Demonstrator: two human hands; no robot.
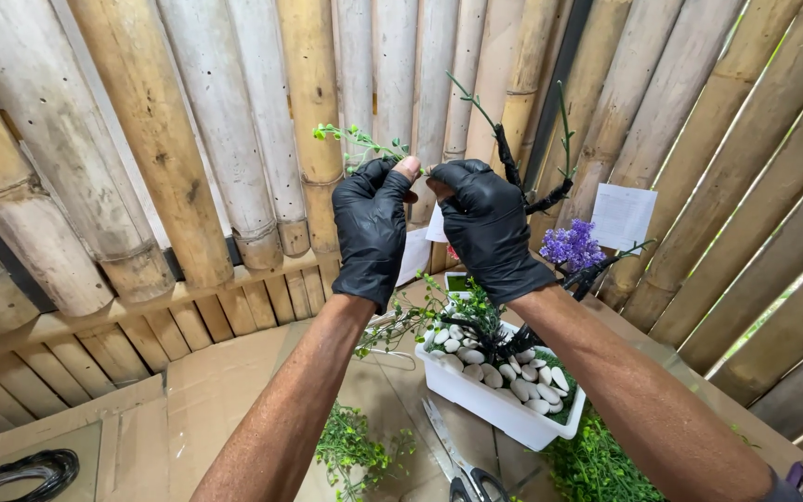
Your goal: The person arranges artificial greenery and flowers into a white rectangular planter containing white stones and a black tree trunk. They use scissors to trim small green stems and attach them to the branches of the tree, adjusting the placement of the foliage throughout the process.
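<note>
Both black-gloved hands are raised before the bamboo wall: the left hand (371, 232), its glove torn at one fingertip, has its grip pinched on a thin green leafy artificial sprig (357, 139), and the right hand (487, 228) is clenched on the dark wire-like branch (510, 167) beside it. Below them, a white rectangular plastic planter (494, 404) filled with white pebbles sits on the cardboard-covered desk (216, 390), near grey-handled scissors (462, 469).

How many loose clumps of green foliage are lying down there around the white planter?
2. One green clump lies on the cardboard left of the scissors; another lies at the white planter's near right corner. The arms may hide more.
</note>
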